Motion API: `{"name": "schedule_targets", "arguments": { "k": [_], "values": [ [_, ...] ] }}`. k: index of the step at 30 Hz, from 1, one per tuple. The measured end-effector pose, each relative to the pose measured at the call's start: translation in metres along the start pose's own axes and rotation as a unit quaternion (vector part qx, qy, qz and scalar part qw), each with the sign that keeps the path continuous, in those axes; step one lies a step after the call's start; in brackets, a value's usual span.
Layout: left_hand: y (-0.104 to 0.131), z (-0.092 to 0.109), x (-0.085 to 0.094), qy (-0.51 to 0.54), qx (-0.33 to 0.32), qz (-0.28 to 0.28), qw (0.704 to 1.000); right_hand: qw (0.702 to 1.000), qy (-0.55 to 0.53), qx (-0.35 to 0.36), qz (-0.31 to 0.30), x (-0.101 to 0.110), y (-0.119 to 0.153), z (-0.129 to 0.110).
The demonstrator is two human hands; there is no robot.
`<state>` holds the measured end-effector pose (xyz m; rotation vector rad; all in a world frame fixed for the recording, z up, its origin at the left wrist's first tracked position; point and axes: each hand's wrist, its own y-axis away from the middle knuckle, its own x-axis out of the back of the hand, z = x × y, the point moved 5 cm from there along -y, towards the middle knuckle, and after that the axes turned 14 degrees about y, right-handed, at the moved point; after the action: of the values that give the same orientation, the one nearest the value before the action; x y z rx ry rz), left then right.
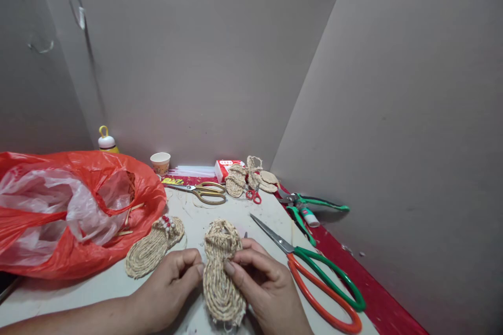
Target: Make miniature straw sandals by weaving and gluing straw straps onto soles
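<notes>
While gripping a small straw slipper [220,293] along its right edge between the thumb and fingers of the right hand [267,280], holding the left hand [173,277] curled close by its left edge, with thumb and forefinger pressed together. Cannot tell about anything between those fingertips. Have the slipper over the near part of a pale tabletop [196,214], with its coiled sole facing the camera and its woven strap at the far end. Left of the slipper, beyond the left hand, see a second straw slipper [151,254] with red and white beads [167,223] on its strap. Farther left of the slipper, see a slumped red plastic bag [147,188] with whitish plastic [88,212] inside. Right of the slipper, see large scissors [288,249] with green and orange handles, lying with tips pointing away. Beyond the slipper, see gold-handled scissors [192,188], small red-handled scissors [253,195] and several woven straw pieces [236,180] near a red and white box [222,168]. Beyond the slipper and to its left, see a paper cup [160,166] and a bottle [107,142] with a yellow loop. Beyond the slipper and to its right, see green-handled pliers [304,201] beside a small tube [310,218].
</notes>
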<state>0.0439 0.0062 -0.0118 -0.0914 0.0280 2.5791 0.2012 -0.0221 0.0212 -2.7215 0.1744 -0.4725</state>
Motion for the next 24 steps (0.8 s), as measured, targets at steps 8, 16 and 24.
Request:
{"name": "schedule_targets", "arguments": {
  "k": [8, 16, 24],
  "values": [
    [-0.003, -0.010, 0.008, -0.027, 0.023, 0.036, 0.999, 1.000, -0.018, 0.004, -0.008, -0.002, 0.000, 0.002],
    [-0.007, 0.000, 0.015, -0.061, 0.019, 0.085, 0.994, 1.000, -0.014, 0.002, 0.006, 0.001, -0.001, -0.002],
    [-0.008, -0.006, 0.020, -0.077, 0.003, 0.072, 0.994, 1.000, -0.012, -0.005, -0.010, -0.002, 0.001, 0.006]
  ]
}}
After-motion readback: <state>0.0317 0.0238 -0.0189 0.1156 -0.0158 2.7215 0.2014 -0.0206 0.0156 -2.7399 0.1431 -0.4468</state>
